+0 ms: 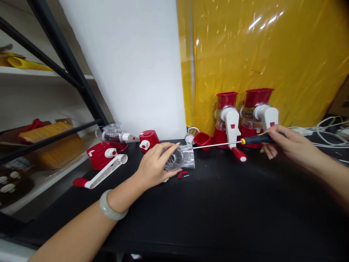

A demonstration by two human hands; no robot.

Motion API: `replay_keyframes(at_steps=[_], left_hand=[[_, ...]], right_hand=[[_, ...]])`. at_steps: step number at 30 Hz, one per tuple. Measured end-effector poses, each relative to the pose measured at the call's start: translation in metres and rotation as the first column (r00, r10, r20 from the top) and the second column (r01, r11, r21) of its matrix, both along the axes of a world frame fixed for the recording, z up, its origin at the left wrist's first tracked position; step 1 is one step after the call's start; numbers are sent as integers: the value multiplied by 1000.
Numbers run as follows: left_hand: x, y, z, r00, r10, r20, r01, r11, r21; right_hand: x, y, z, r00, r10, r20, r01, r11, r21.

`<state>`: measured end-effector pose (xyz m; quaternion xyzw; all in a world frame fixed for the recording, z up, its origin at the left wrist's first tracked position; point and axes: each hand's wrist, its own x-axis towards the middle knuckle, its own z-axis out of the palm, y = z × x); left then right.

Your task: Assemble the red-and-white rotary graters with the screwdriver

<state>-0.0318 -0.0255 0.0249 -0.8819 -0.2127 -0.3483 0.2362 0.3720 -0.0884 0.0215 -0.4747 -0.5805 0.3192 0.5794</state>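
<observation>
My left hand [155,165] is closed round a clear plastic drum housing [182,158] that rests on the black table [218,207]. My right hand [286,143] grips the black and yellow handle of a long screwdriver [234,143]. Its metal shaft points left, with the tip reaching the top of the clear housing. A small red clip [182,175] lies on the table just below the housing. A pale green bangle [110,211] sits on my left wrist.
Two assembled red and white rotary graters [231,122] [260,112] stand at the back by a yellow plastic sheet. Loose parts lie left: a white crank handle [105,173], red bases [99,154] [149,140], a metal drum [114,134], a red cup [202,140]. Cables [327,134] lie right. Shelving stands left.
</observation>
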Motion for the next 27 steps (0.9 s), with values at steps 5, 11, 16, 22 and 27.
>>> replay_keyframes(at_steps=[5, 11, 16, 22, 27], left_hand=[[-1, 1, -1, 1000, 0, 10, 0, 1000, -8], [-1, 1, 0, 1000, 7, -2, -7, 1000, -16], [-1, 1, 0, 1000, 11, 6, -11, 1000, -18], [-1, 2, -1, 1000, 6, 14, -6, 1000, 4], [0, 0, -1, 1000, -1, 6, 1, 1000, -18]], right_hand=[[-3, 0, 3, 990, 57, -128, -59, 998, -6], [5, 0, 3, 999, -22, 48, 23, 999, -25], [4, 4, -1, 992, -57, 113, 64, 996, -60], [-3, -2, 1, 987, 8, -159, -3, 999, 34], [0, -2, 3, 995, -76, 71, 78, 997, -24]])
